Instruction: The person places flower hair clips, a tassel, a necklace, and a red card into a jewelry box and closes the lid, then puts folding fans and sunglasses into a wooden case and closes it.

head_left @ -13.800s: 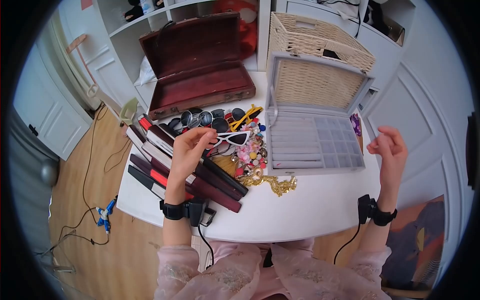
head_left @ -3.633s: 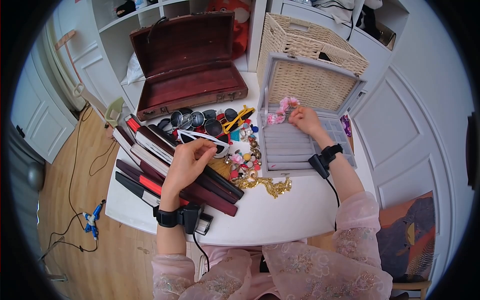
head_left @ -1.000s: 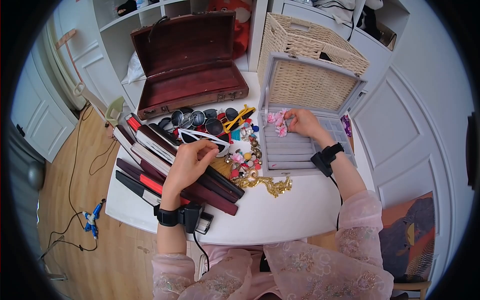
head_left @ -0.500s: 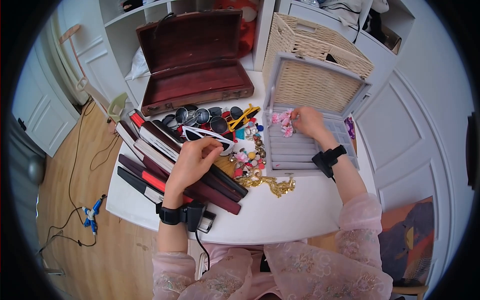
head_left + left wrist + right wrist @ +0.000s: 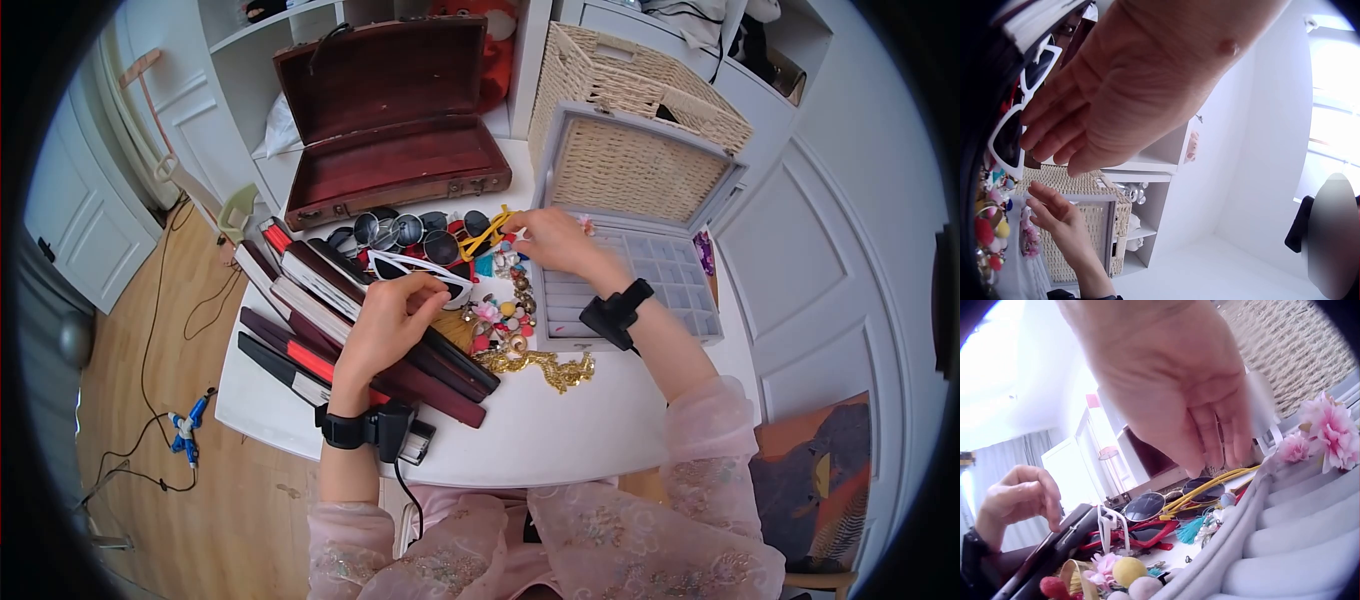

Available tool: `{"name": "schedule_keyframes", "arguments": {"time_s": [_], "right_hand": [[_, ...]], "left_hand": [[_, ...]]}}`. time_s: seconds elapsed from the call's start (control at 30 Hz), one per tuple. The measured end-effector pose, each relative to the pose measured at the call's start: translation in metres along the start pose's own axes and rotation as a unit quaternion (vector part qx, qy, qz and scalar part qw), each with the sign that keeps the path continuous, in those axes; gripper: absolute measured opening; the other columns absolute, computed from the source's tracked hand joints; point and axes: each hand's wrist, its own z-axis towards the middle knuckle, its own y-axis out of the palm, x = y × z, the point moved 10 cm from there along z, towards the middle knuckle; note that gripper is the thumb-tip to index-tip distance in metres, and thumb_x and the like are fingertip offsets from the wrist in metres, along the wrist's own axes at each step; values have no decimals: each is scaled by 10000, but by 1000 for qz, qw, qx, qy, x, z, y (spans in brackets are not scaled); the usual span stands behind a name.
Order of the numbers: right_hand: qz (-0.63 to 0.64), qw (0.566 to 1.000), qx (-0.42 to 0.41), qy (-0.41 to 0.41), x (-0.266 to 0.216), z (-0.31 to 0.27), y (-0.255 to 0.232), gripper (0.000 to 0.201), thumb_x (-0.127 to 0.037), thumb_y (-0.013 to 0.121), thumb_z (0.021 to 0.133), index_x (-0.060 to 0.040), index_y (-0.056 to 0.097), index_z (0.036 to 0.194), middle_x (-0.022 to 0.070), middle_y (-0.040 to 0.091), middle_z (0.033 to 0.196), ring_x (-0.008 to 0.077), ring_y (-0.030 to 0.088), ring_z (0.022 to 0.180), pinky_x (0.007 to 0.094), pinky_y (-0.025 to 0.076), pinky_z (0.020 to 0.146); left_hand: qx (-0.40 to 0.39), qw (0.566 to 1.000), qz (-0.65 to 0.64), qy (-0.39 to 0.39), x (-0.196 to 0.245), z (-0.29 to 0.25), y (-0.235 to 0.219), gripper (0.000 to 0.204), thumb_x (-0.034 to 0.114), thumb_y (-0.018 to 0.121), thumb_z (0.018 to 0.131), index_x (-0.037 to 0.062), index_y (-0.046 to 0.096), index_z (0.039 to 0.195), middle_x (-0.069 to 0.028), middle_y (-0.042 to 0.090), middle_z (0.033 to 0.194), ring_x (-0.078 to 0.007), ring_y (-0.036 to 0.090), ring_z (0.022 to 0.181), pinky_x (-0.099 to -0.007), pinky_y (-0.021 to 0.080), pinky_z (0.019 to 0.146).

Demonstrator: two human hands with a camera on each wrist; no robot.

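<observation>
My right hand (image 5: 555, 243) hovers at the left edge of the grey jewellery box (image 5: 680, 341), fingers loosely extended toward the yellow-framed sunglasses (image 5: 484, 240). Nothing shows between its fingers in the right wrist view. A pink flower hair accessory (image 5: 1332, 434) lies on the padded ring rolls (image 5: 1300, 534) inside the box; in the head view the hand partly hides it. My left hand (image 5: 395, 320) stays raised over the dark cases, relaxed, its fingertips near the white cat-eye sunglasses (image 5: 1007, 139) and holding nothing.
Round sunglasses (image 5: 407, 229) lie before an open red-brown suitcase (image 5: 400, 180). Beads and pompoms (image 5: 512, 310) and gold chains (image 5: 560, 371) spread beside the jewellery box. Several books or cases (image 5: 435, 388) stack at left. A wicker basket (image 5: 640, 80) stands behind the box's raised lid.
My right hand has let go of the pink flower hair accessory inside the box and moved left to the yellow sunglasses. My left hand has stayed nearly still over the last second.
</observation>
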Motion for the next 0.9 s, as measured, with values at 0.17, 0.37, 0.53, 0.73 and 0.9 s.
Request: {"name": "schedule_keyframes", "arguments": {"time_s": [0.17,0.37,0.53,0.73,0.9], "right_hand": [[-16,999,-33,9,0,8,24,444,-112,626,758,-50,542,1189,161,584,1131,299,540,1079,382,423,923],[-6,999,-50,-6,0,11,41,511,-80,642,731,-53,502,1222,150,514,1233,293,478,1157,386,395,977],[-23,999,-36,-3,-1,12,33,327,-44,647,706,-36,597,1028,143,572,1106,296,544,1050,373,448,895],[-32,999,-18,-12,0,11,28,155,-21,628,693,-37,615,846,121,634,910,299,593,927,397,479,781],[-28,999,-4,-19,3,7,25,100,-38,611,708,-52,630,805,122,642,811,306,614,833,403,487,731]], "left_hand": [[6,1000,-5,2,1,-1,-1,174,96,611,829,-57,624,911,-141,667,779,-210,665,682,-282,524,645],[1,1000,1,5,2,0,-1,179,98,610,830,-56,625,920,-142,667,787,-213,665,685,-282,526,645],[0,1000,0,4,2,-1,-1,180,102,610,833,-54,626,920,-141,668,789,-212,658,674,-283,520,641],[-3,1000,2,3,1,-1,0,186,111,612,835,-54,626,921,-142,667,788,-211,656,668,-284,519,641],[-4,1000,0,4,2,-1,0,184,112,610,837,-56,622,913,-141,666,785,-211,657,669,-283,518,639]]}}
